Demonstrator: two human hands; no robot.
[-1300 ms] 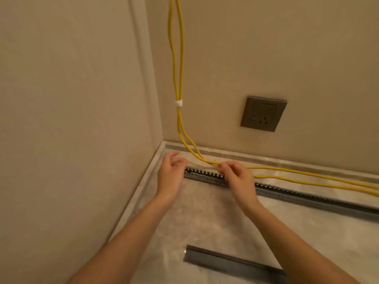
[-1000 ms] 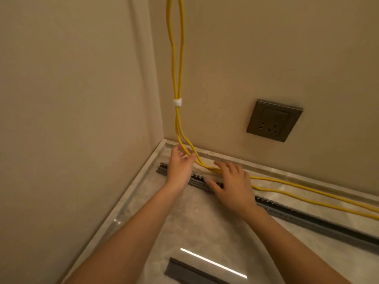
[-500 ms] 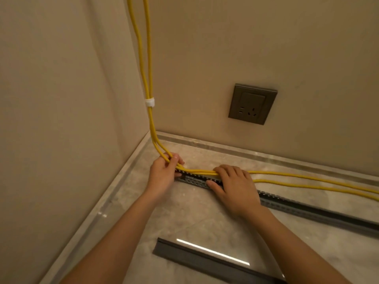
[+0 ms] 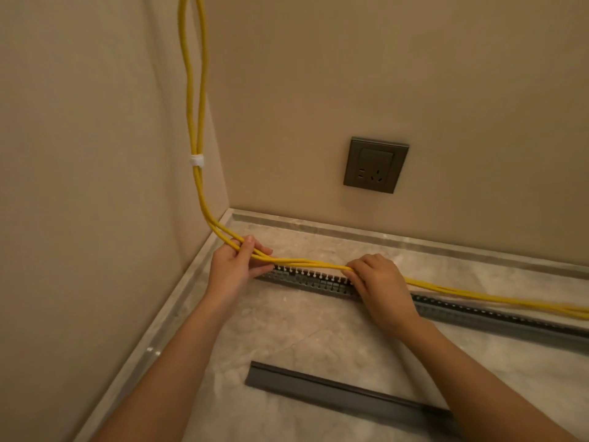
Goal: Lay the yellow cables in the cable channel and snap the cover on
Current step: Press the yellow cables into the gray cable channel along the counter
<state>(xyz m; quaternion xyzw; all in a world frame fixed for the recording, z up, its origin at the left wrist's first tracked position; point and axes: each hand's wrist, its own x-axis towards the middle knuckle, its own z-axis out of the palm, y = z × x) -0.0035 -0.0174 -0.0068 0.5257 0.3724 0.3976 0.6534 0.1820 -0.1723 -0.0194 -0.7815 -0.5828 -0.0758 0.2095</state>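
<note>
Yellow cables drop down the wall corner, bound by a white tie, then run to the right just above the floor. My left hand grips them near the corner, thumb over the strands. Further right, my right hand curls its fingers round the same cables. Between the hands the cables stretch taut just above the open grey slotted cable channel, which lies on the floor and runs off to the right. The grey cover lies flat on the floor nearer to me.
Beige walls meet in a corner at the left. A grey wall socket sits on the back wall above the channel. The marble floor has a pale border strip along both walls.
Both hands went from touching the channel to taking hold of the cables. The cables now hang straight between the hands above the channel. The view has shifted left and nearer.
</note>
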